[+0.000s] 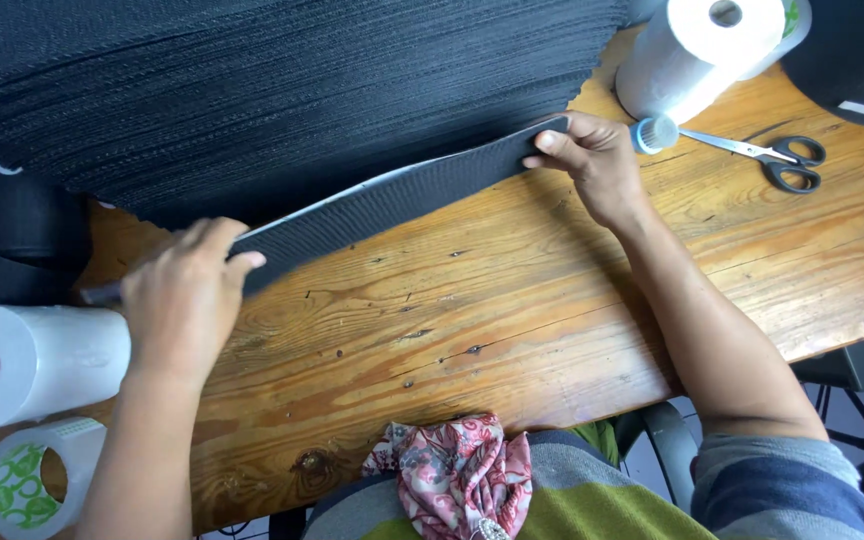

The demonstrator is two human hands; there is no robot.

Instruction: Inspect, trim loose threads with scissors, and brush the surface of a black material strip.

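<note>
A long black strip (392, 200) stretches slantwise over the wooden counter (512, 320) — left hand (187, 290) and right hand (592, 150) each pinch an end. White rolls (37, 365) flank it; a green-patterned tape roll (27, 480) sits bottom-left.

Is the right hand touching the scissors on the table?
Apart. The head view shows the right hand pinching the end of the black strip, with bare wood between it and the scissors.

Both forearms are bare; the right arm's short sleeve (787, 485) is striped grey and dark blue, above a grey-and-green striped shirt (602, 505).
</note>
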